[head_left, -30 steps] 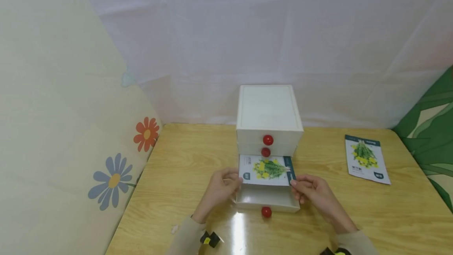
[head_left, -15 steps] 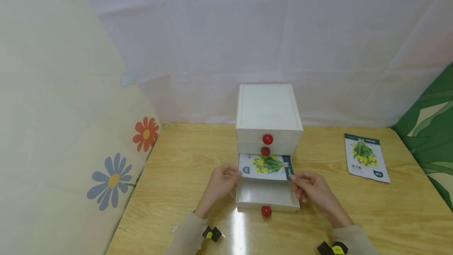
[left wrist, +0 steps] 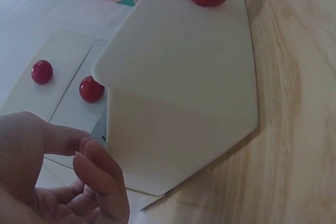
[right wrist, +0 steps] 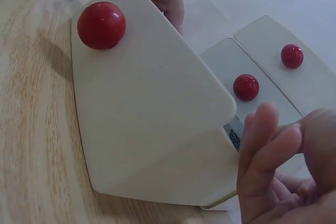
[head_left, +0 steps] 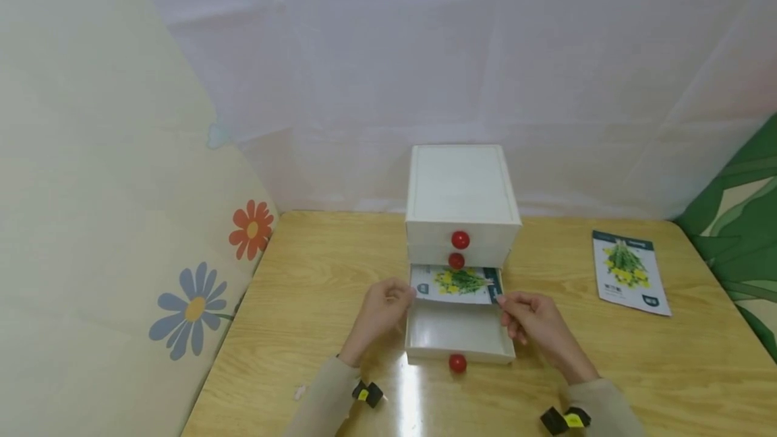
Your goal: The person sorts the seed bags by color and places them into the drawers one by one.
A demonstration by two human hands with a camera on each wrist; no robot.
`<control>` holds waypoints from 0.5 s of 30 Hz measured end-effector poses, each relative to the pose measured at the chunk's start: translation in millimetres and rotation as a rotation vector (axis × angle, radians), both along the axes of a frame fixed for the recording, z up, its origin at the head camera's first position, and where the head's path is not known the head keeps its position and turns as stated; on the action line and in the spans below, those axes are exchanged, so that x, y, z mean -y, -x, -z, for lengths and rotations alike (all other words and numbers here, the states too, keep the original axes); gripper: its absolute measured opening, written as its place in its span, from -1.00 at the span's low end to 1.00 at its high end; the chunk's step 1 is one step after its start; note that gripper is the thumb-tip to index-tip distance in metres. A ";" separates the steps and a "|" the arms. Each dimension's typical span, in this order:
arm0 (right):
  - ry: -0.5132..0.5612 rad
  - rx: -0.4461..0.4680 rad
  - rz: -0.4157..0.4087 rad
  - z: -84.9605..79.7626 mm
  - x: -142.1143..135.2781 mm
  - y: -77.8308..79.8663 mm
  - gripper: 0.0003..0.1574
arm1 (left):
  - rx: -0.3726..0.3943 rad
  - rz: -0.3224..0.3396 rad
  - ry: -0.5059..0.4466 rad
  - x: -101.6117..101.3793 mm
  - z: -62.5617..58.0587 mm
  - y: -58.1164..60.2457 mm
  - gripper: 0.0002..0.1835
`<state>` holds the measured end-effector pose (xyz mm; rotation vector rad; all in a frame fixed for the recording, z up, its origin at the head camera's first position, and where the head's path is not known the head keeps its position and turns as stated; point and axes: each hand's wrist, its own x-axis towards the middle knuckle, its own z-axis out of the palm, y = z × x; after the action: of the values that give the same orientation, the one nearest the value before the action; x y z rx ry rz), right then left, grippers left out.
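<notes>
A white seed packet (head_left: 456, 286), printed with green stems and yellow flowers, lies sideways over the pulled-out bottom drawer (head_left: 458, 330) of a small white drawer cabinet (head_left: 458, 184). Its far part disappears beneath the drawers above. My left hand (head_left: 381, 309) pinches the packet's near left corner between thumb and finger. At the opposite near corner, by the dark band, my right hand (head_left: 535, 322) pinches it too. In the left wrist view the drawer's front panel (left wrist: 173, 82) hides most of the packet; only a sliver shows past the fingers.
A second seed packet (head_left: 630, 274) lies on the wooden table (head_left: 340, 255) to the right. Red round knobs (head_left: 460, 240) stick out from the drawer fronts. A white cloth (head_left: 388, 73) hangs behind the cabinet, and a flower-printed panel (head_left: 121, 154) stands on the left.
Both hands have moved slightly away from me, pushing the packet farther back under the upper drawers. More of the drawer's floor now shows in front of it. The second packet stays put.
</notes>
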<state>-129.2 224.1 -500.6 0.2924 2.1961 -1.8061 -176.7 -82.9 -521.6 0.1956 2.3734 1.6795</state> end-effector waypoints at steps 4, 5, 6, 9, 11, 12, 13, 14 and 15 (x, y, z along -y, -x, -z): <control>-0.028 0.004 -0.002 -0.6 0.5 2.2 -0.47 | -0.032 -0.007 0.026 -0.6 2.7 2.5 -0.78; -0.032 0.003 0.000 -0.2 0.7 2.8 -0.46 | -0.037 -0.008 0.031 -0.7 2.9 2.8 -0.79; -0.037 0.001 0.004 0.2 0.9 3.4 -0.45 | -0.040 -0.009 0.033 -0.6 3.2 3.1 -0.79; -0.061 0.003 0.023 1.8 1.7 5.0 -0.42 | -0.041 -0.010 0.037 -0.5 3.1 3.4 -0.77; -0.079 0.006 0.036 2.4 2.2 5.6 -0.41 | -0.034 -0.010 0.031 -0.5 2.9 3.7 -0.75; -0.090 0.007 0.041 2.8 2.4 6.1 -0.40 | -0.031 -0.012 0.030 -0.7 2.8 3.9 -0.74; -0.101 0.008 0.045 3.3 2.6 6.5 -0.39 | -0.027 -0.013 0.029 -0.7 2.7 4.1 -0.73; -0.109 0.007 0.048 3.8 2.8 6.8 -0.40 | -0.021 -0.015 0.028 -0.8 3.0 4.4 -0.72; -0.118 0.007 0.051 4.2 3.0 7.1 -0.40 | -0.017 -0.016 0.026 -0.9 3.0 4.6 -0.71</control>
<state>-136.4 221.1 -504.7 0.3817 2.3148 -1.7008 -181.3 -82.0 -524.5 0.1877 2.4136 1.6595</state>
